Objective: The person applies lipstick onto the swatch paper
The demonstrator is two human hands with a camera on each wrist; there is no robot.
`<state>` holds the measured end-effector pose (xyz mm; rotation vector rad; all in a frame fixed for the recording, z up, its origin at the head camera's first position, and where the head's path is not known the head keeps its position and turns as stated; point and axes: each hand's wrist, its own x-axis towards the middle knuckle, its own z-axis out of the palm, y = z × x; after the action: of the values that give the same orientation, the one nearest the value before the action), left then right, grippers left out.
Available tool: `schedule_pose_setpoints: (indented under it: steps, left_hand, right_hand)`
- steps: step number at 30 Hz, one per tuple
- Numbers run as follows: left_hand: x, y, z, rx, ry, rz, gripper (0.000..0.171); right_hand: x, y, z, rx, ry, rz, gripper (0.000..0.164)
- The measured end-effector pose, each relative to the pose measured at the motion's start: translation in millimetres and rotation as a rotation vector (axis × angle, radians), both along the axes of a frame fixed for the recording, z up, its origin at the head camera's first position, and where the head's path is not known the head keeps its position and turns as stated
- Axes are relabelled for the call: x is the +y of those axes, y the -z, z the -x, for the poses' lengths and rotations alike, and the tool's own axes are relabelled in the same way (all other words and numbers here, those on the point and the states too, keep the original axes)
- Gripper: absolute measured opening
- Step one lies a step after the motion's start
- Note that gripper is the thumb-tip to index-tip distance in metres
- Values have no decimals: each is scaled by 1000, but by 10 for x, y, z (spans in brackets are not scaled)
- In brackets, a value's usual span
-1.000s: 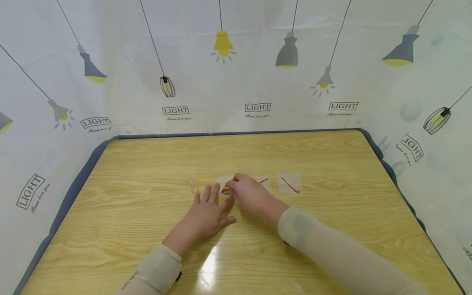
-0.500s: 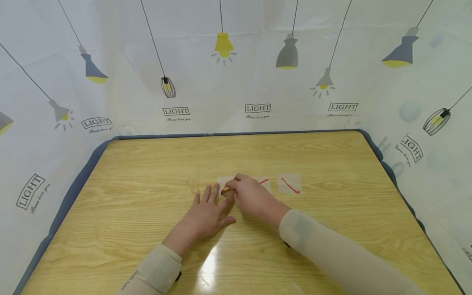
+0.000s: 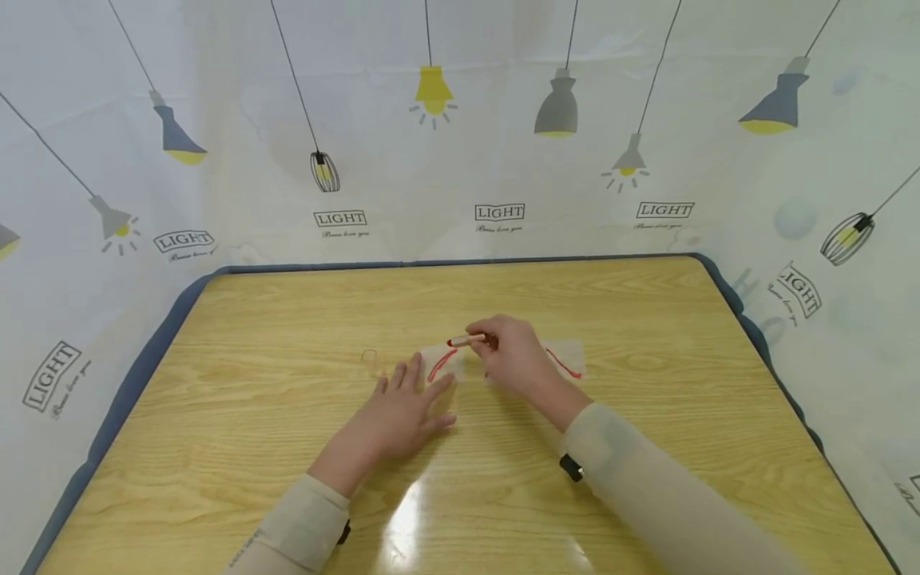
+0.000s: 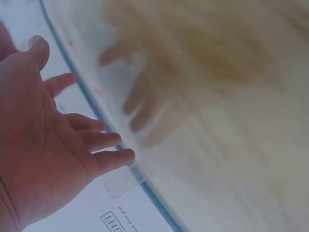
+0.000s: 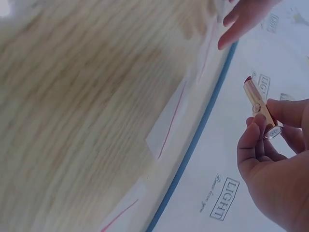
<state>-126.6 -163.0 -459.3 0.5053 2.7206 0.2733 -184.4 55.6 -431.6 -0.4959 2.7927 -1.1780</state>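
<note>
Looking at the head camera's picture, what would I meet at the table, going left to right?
By their middles: small see-through item, left hand, leftmost pale sheet, lipstick, right hand, rightmost pale sheet.

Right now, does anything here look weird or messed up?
Nothing looks spilled. The odd bit is the red streaks on the paper pieces: the right grip has an uncapped lipstick, and people don't usually draw with that.

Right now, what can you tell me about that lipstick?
The lipstick is a slim, shiny, metallic-looking gold tube, uncapped, its red tip showing at one end and a pale, marked base at the other. The right hand pinches it, raised above the table, tip pointing to the person's left.
</note>
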Motion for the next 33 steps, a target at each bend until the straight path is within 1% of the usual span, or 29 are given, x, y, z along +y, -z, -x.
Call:
schedule_pose_setpoints:
  steps: [3, 4, 5, 7, 8, 11, 13, 15, 18, 19, 21, 24, 26, 28, 31, 33]
  left_hand:
    - [32, -76, 46, 31, -19, -13, 71]
    - [51, -105, 58, 43, -32, -35, 71]
    - [76, -141, 69, 52, -52, -65, 71]
    - [140, -212, 83, 70, -109, -159, 69]
    - [173, -236, 90, 81, -139, -226, 66]
    - [295, -305, 95, 68, -258, -491, 58]
    - [381, -328, 92, 44, -329, -693, 53]
    - [474, -346, 88, 18, -397, -877, 50]
    - [616, -355, 73, -20, -482, -1094, 45]
    - [660, -350, 68, -26, -506, -1150, 44]
    - [736, -335, 54, -43, -554, -1263, 42]
    - [835, -293, 25, -91, -623, -1436, 36]
    - [883, -266, 1, -127, -674, -1529, 31]
    - [924, -238, -30, -159, -721, -1591, 25]
    - [973, -198, -76, -181, -779, -1645, 15]
    - [998, -177, -103, -176, -793, -1663, 10]
  right_hand:
    - [56, -14, -20, -68, 63, 123, 26]
    - [78, -23, -39, -92, 85, 167, 26]
    - [97, -35, -56, -115, 106, 210, 26]
    - [135, -63, -94, -163, 150, 302, 26]
    - [153, -73, -114, -182, 168, 349, 27]
    - [194, -99, -181, -258, 219, 521, 28]
    - [212, -89, -232, -321, 235, 665, 28]
    - [216, -76, -293, -397, 247, 822, 29]
    - [211, -61, -402, -510, 255, 1029, 30]
    - [204, -56, -439, -540, 259, 1085, 30]
    - [188, -48, -510, -584, 269, 1171, 28]
    - [163, -12, -600, -629, 280, 1263, 23]
    - [141, 20, -649, -656, 285, 1309, 19]
    - [124, 62, -695, -687, 290, 1345, 17]
    - [100, 121, -760, -730, 299, 1397, 15]
    - [89, 150, -801, -749, 300, 1431, 17]
